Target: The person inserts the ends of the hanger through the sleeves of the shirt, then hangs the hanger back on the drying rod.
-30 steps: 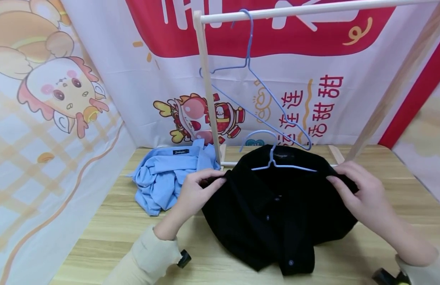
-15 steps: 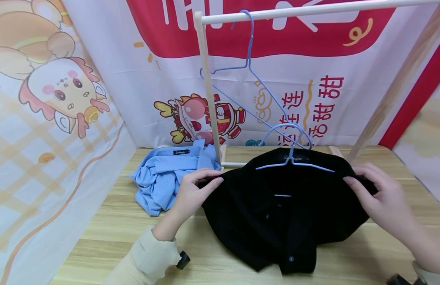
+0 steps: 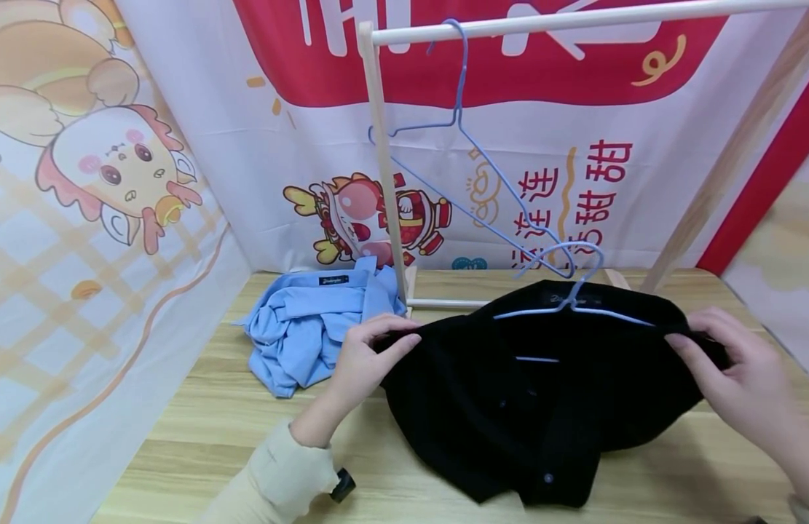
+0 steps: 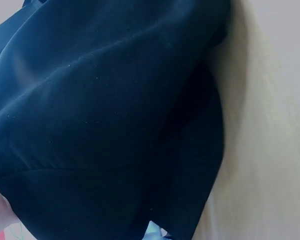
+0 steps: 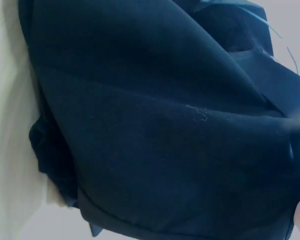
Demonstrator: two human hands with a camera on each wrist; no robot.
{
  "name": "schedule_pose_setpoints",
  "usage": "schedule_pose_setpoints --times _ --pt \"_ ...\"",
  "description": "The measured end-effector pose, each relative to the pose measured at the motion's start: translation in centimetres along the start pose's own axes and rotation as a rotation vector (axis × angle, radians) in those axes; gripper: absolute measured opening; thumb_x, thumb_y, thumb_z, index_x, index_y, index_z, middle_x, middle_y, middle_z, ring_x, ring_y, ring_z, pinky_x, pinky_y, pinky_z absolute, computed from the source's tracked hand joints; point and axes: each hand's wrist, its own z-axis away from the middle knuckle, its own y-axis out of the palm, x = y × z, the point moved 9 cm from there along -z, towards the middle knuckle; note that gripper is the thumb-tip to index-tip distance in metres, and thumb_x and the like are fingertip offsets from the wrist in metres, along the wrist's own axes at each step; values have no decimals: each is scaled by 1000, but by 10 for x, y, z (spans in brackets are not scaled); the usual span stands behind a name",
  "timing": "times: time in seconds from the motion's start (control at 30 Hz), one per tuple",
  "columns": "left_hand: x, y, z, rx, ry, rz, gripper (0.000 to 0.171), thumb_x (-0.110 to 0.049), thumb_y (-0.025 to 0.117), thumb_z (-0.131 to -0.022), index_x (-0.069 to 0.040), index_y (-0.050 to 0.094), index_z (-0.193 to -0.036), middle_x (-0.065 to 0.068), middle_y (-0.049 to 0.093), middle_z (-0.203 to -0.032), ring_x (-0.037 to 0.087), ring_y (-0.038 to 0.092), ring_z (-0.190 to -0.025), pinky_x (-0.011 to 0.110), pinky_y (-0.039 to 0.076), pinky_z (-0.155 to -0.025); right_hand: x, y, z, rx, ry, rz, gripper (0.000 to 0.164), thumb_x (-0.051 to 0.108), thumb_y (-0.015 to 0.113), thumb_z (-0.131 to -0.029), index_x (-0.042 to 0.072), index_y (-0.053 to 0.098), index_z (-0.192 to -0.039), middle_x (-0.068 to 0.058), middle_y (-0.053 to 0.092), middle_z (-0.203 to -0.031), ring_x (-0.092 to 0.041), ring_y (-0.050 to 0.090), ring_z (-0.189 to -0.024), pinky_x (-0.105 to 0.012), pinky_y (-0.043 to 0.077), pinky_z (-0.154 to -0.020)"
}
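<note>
Pinching a black shirt (image 3: 470, 415) at either side, the left hand (image 3: 361, 364) and right hand (image 3: 745, 364) hold it over the table (image 3: 188, 437), a hanger (image 3: 569, 300) inside its collar; beyond are a crumpled blue shirt (image 3: 296, 313) and a wooden rack (image 3: 383, 156).

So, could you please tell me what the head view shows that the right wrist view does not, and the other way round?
Only the head view: the left hand, the wooden rail and the backdrop's cartoon prints.
Only the right wrist view: a pale stray thread on the cloth.
Both: the black shirt, part of the table and the right hand, cut off by the wrist view's edge.
</note>
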Motion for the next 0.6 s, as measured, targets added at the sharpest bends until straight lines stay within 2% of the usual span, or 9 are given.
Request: schedule_pose_setpoints --times 0.2,0.27,0.43,0.5,0.6 --pt "9 13 1 58 -26 -6 16 -7 73 -95 -4 79 -110 6 74 -111 18 64 -113 33 47 -103 -9 -5 8 4 5 7 40 28 65 -102 -10 65 -87 22 60 -97 9 53 -91 -7 38 -86" --pt "12 17 0 78 -46 -25 17 -9 72 -96 -6 79 -111 4 75 -113 17 64 -115 36 42 -110 -13 -7 11 7 22 22 35 23 66 -102 -10 64 -87 23 59 -97 9 52 -90 -7 37 -84" --pt "17 26 -4 113 -99 -62 19 -16 71 -98 -8 78 -114 1 74 -115 17 64 -113 42 47 -104 -25 -13 16 -14 66 28 23 9 67 -100 -11 64 -90 25 59 -100 7 51 -93 -7 36 -84" --pt "19 31 -8 129 -112 -70 21 -20 71 -99 -9 78 -116 0 74 -115 16 64 -112 41 50 -97 -31 -16 18 -30 84 30 19 5 68 -98 -11 64 -91 26 59 -101 6 51 -95 -6 36 -85" --pt "23 38 -15 142 -129 -75 23 -22 70 -100 -9 78 -116 0 74 -115 15 65 -111 38 51 -97 -37 -17 19 -28 97 46 14 1 69 -97 -11 64 -91 27 58 -102 7 51 -94 -5 36 -86"
